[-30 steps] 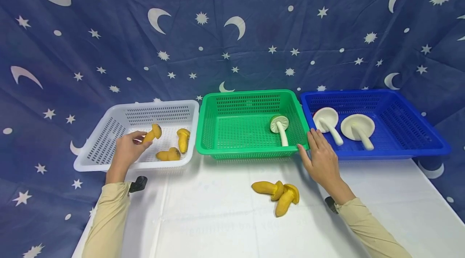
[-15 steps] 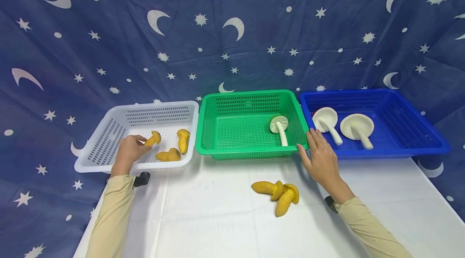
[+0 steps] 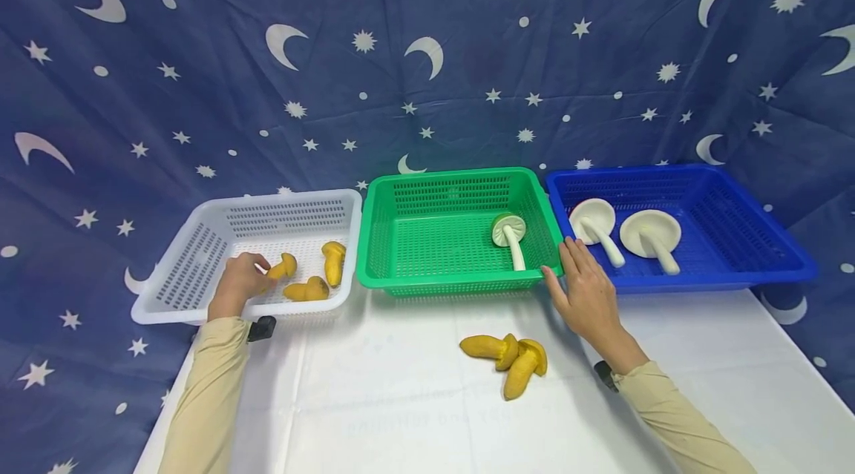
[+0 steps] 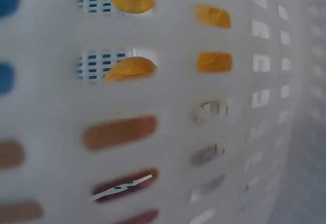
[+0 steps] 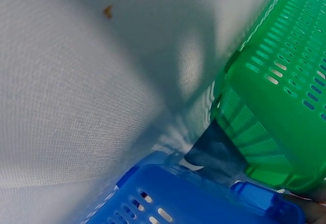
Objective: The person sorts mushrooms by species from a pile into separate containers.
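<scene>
Inside the white basket (image 3: 150, 311) at left, my left hand (image 3: 239, 282) has its fingers at the stem end of a yellow mushroom (image 3: 286, 265), close to the basket floor. Two more yellow mushrooms, one upright in view (image 3: 333, 263) and one lying sideways (image 3: 309, 289), are to its right. My right hand (image 3: 588, 296) rests with extended fingers where the green basket (image 3: 461, 281) and blue basket (image 3: 721, 281) meet, thumb on the green rim. Through the slots of the basket wall, the left wrist view shows parts of a yellow mushroom (image 4: 131, 68) and fingers (image 4: 119, 133).
A green-capped mushroom (image 3: 513, 240) with a white stem lies in the green basket. Two white-stemmed mushrooms, a left one (image 3: 596, 225) and a right one (image 3: 651, 237), lie in the blue basket. Two yellow mushrooms (image 3: 490, 348) touch on the white table (image 3: 374, 415).
My left hand has lowered the yellow mushroom toward the white basket's floor and slightly to the right. The right hand stays on the basket rims. The head view has shifted a little.
</scene>
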`<state>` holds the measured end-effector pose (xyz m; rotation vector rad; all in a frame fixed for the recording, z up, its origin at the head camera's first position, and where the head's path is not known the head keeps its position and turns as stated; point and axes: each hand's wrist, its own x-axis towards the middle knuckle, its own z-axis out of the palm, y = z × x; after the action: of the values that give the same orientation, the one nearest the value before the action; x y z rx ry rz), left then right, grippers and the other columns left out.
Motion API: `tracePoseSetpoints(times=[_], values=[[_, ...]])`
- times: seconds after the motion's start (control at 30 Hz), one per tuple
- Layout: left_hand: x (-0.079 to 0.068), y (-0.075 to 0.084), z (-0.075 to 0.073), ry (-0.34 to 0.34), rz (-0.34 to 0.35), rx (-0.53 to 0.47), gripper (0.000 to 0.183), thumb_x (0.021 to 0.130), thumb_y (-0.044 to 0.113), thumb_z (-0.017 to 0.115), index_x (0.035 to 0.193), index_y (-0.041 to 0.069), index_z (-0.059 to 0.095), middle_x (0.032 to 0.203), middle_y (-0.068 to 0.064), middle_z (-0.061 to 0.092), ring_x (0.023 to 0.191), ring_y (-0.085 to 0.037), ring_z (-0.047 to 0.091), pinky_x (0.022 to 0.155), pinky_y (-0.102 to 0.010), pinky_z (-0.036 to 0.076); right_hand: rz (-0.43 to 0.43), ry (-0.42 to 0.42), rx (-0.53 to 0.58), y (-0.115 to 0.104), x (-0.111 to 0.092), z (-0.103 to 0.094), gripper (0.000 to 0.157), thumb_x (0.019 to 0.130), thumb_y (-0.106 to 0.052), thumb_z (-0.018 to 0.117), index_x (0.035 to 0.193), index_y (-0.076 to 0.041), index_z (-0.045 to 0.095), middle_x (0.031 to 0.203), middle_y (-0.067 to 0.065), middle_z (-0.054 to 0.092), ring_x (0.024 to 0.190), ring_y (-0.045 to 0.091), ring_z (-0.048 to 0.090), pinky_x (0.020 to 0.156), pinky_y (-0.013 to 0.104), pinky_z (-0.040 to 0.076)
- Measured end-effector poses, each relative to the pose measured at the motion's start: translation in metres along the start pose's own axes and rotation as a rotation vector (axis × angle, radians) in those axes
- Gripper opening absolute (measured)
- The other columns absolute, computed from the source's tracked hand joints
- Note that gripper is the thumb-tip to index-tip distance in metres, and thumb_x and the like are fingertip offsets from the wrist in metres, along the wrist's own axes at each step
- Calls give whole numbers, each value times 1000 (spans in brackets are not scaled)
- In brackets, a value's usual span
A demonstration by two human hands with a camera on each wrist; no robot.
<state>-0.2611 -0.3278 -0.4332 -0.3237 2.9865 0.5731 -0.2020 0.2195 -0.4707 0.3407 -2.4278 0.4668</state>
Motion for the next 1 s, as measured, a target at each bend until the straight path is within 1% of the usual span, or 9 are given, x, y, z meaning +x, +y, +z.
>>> tracePoseSetpoints(times=[0.17, 0.27, 0.43, 0.57, 0.67, 0.77, 0.87, 0.93, 1.0], values=[[1, -1, 0, -29, -28, -17, 41, 68, 14, 73, 100, -5, 58, 95, -25, 55, 86, -36, 51, 69, -44, 43, -4, -4, 11, -3, 1, 0, 56, 85, -36, 52, 122, 5, 48, 129, 20, 42, 122, 33, 34, 94, 51, 32], [0, -1, -1, -29, -46, -26, 40, 67, 13, 73, 99, -5, 58, 96, -25, 54, 87, -35, 49, 70, -44, 43, -5, -6, 16, -5, 2, 0, 55, 85, -36, 52, 122, 5, 48, 129, 21, 42, 121, 34, 35, 93, 52, 33], [-5, 1, -6, -25, -29, -47, 38, 68, 9, 71, 101, -5, 57, 95, -25, 57, 86, -35, 51, 68, -43, 43, -4, 2, 12, -4, 1, 0, 55, 85, -36, 52, 122, 5, 48, 128, 21, 43, 121, 34, 36, 92, 52, 34], [-10, 2, -10, -7, 25, -52, 35, 72, 8, 66, 103, -5, 57, 93, -23, 59, 83, -34, 53, 64, -41, 44, -10, 11, 4, -3, 1, 0, 55, 85, -36, 52, 121, 5, 49, 127, 21, 44, 120, 34, 37, 92, 52, 34], [-13, 1, -14, 26, 93, -47, 31, 74, 10, 64, 102, -4, 59, 93, -22, 60, 84, -34, 53, 64, -40, 44, -9, 12, 2, -2, 1, -1, 55, 84, -36, 53, 121, 5, 49, 128, 21, 43, 120, 35, 36, 92, 52, 34], [-18, 2, -17, 47, 154, -55, 28, 76, 11, 62, 101, -3, 59, 94, -22, 60, 88, -37, 52, 66, -43, 44, -5, 8, 5, -2, 1, -2, 55, 84, -35, 53, 121, 5, 48, 128, 21, 43, 121, 34, 36, 92, 52, 34], [-24, 3, -20, 67, 200, -69, 26, 78, 11, 61, 101, -1, 59, 95, -21, 61, 91, -38, 50, 69, -45, 43, -5, 5, 5, -2, 1, -3, 54, 84, -34, 54, 121, 5, 48, 128, 21, 43, 122, 33, 35, 92, 52, 34], [-29, 4, -22, 91, 228, -83, 24, 79, 11, 60, 101, -1, 59, 94, -21, 61, 90, -37, 53, 69, -44, 45, -5, 3, 7, -2, 0, -3, 54, 84, -34, 54, 121, 5, 48, 128, 21, 43, 122, 33, 34, 92, 53, 34], [-33, 6, -22, 133, 269, -114, 23, 79, 11, 60, 99, 0, 60, 92, -20, 62, 86, -36, 55, 68, -43, 46, -2, -2, 6, -3, 0, -3, 54, 85, -34, 54, 122, 5, 48, 128, 21, 43, 123, 32, 34, 92, 53, 34]])
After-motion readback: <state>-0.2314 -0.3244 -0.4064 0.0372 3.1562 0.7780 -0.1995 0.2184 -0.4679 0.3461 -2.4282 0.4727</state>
